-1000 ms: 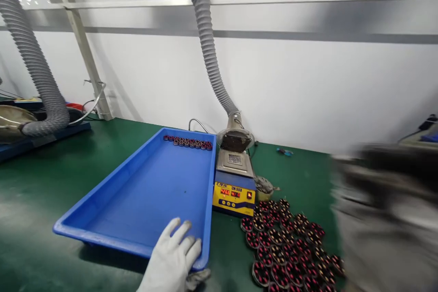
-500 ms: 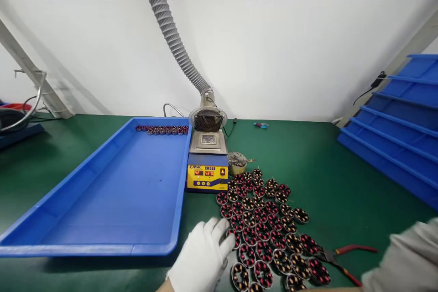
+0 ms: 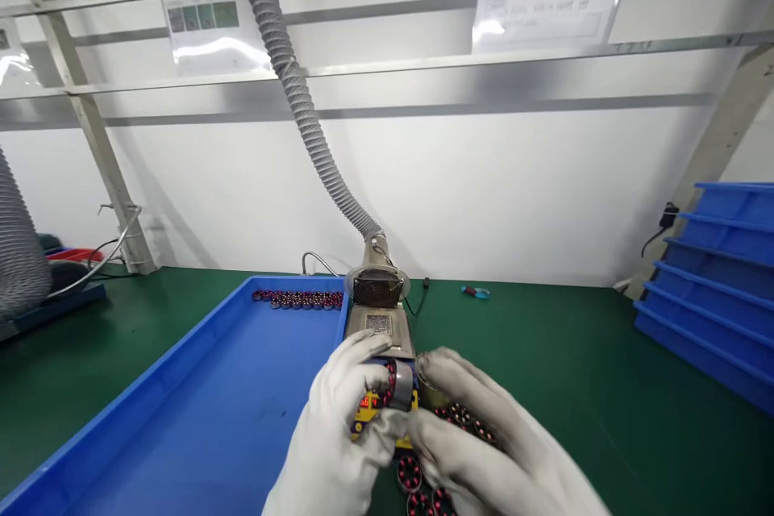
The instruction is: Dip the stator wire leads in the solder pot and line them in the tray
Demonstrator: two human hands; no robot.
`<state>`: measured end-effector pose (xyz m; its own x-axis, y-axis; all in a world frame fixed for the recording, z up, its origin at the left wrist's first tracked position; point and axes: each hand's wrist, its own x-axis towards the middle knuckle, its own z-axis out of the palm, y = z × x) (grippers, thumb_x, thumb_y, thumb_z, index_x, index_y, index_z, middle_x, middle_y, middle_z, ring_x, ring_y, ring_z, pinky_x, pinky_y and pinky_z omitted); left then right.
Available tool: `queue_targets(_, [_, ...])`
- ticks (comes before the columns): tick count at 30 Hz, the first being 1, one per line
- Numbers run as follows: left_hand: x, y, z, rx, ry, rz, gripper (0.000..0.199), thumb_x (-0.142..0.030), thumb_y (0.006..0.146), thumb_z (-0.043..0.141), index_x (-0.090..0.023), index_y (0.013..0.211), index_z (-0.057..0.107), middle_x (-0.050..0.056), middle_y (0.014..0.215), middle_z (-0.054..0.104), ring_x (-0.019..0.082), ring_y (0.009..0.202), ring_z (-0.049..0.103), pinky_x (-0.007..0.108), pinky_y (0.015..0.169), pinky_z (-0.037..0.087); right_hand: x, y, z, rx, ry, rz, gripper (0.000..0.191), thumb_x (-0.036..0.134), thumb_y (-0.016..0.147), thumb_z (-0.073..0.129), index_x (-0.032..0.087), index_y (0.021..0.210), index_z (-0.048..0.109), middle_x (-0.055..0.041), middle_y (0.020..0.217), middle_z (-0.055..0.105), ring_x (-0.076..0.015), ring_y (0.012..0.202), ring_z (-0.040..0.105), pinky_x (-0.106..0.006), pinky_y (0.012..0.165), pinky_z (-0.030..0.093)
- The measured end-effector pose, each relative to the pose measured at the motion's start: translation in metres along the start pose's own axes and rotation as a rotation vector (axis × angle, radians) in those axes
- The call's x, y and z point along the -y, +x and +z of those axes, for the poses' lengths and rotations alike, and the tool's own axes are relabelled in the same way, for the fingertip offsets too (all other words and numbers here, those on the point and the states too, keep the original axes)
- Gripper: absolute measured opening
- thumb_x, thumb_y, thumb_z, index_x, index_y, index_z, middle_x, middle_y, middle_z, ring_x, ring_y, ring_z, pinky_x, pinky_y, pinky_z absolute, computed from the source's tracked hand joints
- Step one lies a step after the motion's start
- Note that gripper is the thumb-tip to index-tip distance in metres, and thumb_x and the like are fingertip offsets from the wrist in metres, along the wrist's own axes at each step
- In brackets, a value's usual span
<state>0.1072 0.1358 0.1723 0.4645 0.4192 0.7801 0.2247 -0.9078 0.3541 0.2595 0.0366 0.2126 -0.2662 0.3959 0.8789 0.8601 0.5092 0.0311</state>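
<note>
From left to right, you face one thick grey corrugated hose (image 3: pixel 18 250) at the far left, then one long blue plastic tray (image 3: pixel 266 371). Along its far end stand ring-shaped parts (image 3: pixel 305 301), too small to count surely. Right of the tray is one blue-and-yellow heating unit with a metal top (image 3: pixel 393 330), under one grey ducting hose (image 3: pixel 305 109). In front of it, your white-gloved left hand (image 3: pixel 339 419) has its fingers curled, gripping one metal-banded ring with dark-red segments (image 3: pixel 404 385) on edge. Your white-gloved right hand (image 3: pixel 501 435) is beside the ring, thumb and fingers parted; you cannot tell here whether they hold anything. Three loose rings (image 3: pixel 409 474) show between your hands at the near side; others lie partly hidden beyond your right hand. Farther back lies one small red-and-blue tool (image 3: pixel 475 292); at right stand at least five stacked blue trays (image 3: pixel 713 314).

Half a second earlier, your left hand was low over the loose rings, and only your right sleeve showed clearly; now both hands are raised before the unit.
</note>
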Motion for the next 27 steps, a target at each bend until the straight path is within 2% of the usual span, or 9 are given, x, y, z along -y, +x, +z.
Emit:
queue_targets(2, [-0.003, 0.011, -0.004, -0.107, -0.245, -0.099, 0.02, -0.019, 0.081, 0.05, -0.025, 0.099, 0.057, 0.007, 0.123, 0.055, 0.024, 0.113, 0.053, 0.04, 0.092, 0.048, -0.007, -0.003, 0.017, 0.002, -0.13, 0.013, 0.042, 0.017, 0.082, 0.051, 0.028, 0.122, 0.053, -0.0122, 0.12, 0.061, -0.0277, 0.105, 0.061, -0.035, 0.076, 0.057])
queue_targets(5, [-0.004, 0.013, 0.006, -0.18, -0.428, -0.193, 0.017, -0.019, 0.077, 0.054, -0.023, 0.091, 0.063, 0.008, 0.113, 0.061, 0.025, 0.103, 0.059, 0.037, 0.089, 0.05, -0.009, -0.008, 0.042, -0.1, -0.033, 0.195, 0.043, 0.014, 0.081, 0.048, 0.027, 0.121, 0.054, -0.0117, 0.112, 0.063, -0.0243, 0.098, 0.064, -0.035, 0.079, 0.055])
queue_targets(9, [-0.003, 0.009, 0.011, -0.153, -0.424, -0.242, 0.014, -0.018, 0.073, 0.058, -0.022, 0.085, 0.063, 0.007, 0.111, 0.062, 0.026, 0.101, 0.06, 0.035, 0.082, 0.054, -0.003, -0.004, 0.061, -0.208, 0.402, 0.489, 0.035, 0.02, 0.074, 0.062, 0.03, 0.108, 0.063, -0.0059, 0.107, 0.066, -0.0225, 0.095, 0.064, -0.032, 0.085, 0.052])
queue_targets(12, [-0.002, 0.01, 0.009, -0.17, -0.38, -0.253, 0.026, -0.013, 0.079, 0.053, -0.02, 0.104, 0.06, 0.011, 0.116, 0.061, 0.027, 0.104, 0.06, 0.038, 0.082, 0.056, 0.002, 0.006, 0.067, -0.224, 0.906, 0.862, 0.031, 0.03, 0.066, 0.073, 0.026, 0.095, 0.067, -0.0074, 0.099, 0.071, -0.0249, 0.09, 0.066, -0.033, 0.081, 0.054])
queue_targets(14, [-0.002, 0.011, 0.01, -0.187, -0.361, -0.261, 0.034, -0.01, 0.086, 0.043, -0.019, 0.117, 0.052, 0.013, 0.115, 0.062, 0.025, 0.102, 0.062, 0.037, 0.08, 0.057, 0.004, 0.012, 0.07, -0.256, 1.134, 1.022, 0.033, 0.034, 0.06, 0.078, 0.024, 0.089, 0.066, -0.0082, 0.093, 0.073, -0.0255, 0.086, 0.068, -0.034, 0.078, 0.054])
queue_targets(18, [-0.001, 0.01, 0.012, -0.214, -0.311, -0.226, 0.034, -0.009, 0.088, 0.037, -0.02, 0.118, 0.05, 0.013, 0.11, 0.064, 0.024, 0.098, 0.064, 0.037, 0.079, 0.057, 0.001, 0.013, 0.074, -0.344, 1.254, 1.07, 0.037, 0.035, 0.055, 0.082, 0.023, 0.086, 0.067, -0.0088, 0.093, 0.073, -0.0262, 0.088, 0.068, -0.037, 0.082, 0.053])
queue_targets(21, [0.003, 0.004, 0.009, -0.257, -0.147, -0.147, 0.037, -0.016, 0.082, 0.05, -0.02, 0.119, 0.049, 0.016, 0.125, 0.052, 0.028, 0.106, 0.058, 0.046, 0.086, 0.052, -0.005, 0.007, 0.075, -0.318, 1.276, 1.078, 0.034, 0.036, 0.061, 0.078, 0.026, 0.092, 0.069, -0.0076, 0.096, 0.073, -0.027, 0.094, 0.066, -0.041, 0.086, 0.05])
queue_targets(24, [0.01, 0.0, 0.003, -0.246, 0.173, 0.046, 0.047, -0.022, 0.08, 0.053, -0.018, 0.126, 0.043, 0.017, 0.129, 0.046, 0.028, 0.11, 0.053, 0.044, 0.089, 0.049, -0.007, 0.003, 0.077, -0.238, 1.215, 1.068, 0.027, 0.043, 0.069, 0.069, 0.029, 0.092, 0.07, -0.0071, 0.092, 0.073, -0.0288, 0.095, 0.065, -0.045, 0.084, 0.051])
queue_targets(27, [0.02, -0.001, -0.002, -0.23, 0.288, 0.264, 0.037, -0.024, 0.087, 0.05, -0.017, 0.122, 0.046, 0.014, 0.12, 0.055, 0.022, 0.107, 0.055, 0.032, 0.086, 0.051, -0.005, 0.003, 0.079, -0.189, 1.156, 1.068, 0.027, 0.048, 0.074, 0.062, 0.026, 0.086, 0.072, -0.0082, 0.089, 0.073, -0.0301, 0.093, 0.066, -0.044, 0.08, 0.053])
